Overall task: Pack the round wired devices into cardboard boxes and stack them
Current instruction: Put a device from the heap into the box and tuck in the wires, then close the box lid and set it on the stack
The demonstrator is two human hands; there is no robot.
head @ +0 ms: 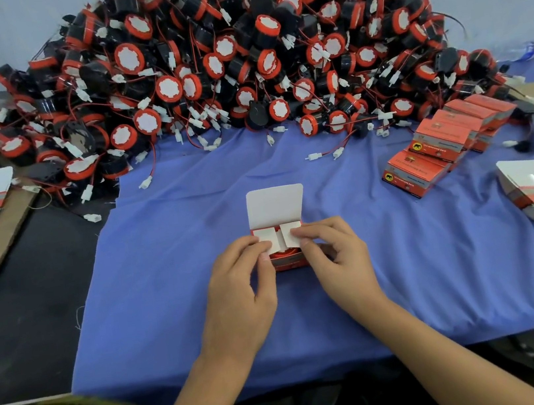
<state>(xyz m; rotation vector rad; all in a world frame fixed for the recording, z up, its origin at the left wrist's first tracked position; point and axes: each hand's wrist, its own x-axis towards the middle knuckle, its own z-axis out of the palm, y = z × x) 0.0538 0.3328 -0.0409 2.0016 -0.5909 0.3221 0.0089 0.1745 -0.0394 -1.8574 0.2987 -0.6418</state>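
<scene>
Open box [289,262] on a blue cloth [193,230], just before the pile [236,51] of devices. Left hand [239,282] and right hand [336,261] flank it, each pinching a side flap inward over a red device [283,254]. The lid flap [275,206] stands beyond the fingers [304,230], toward the pile.

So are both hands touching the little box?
Touching. The head view shows the left hand and right hand pinching the white side flaps of the box.

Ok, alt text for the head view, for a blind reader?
The left hand and right hand grip an open box on blue cloth, folding its side flaps over a red device. A heap of devices lies behind; packed boxes sit right.
</scene>
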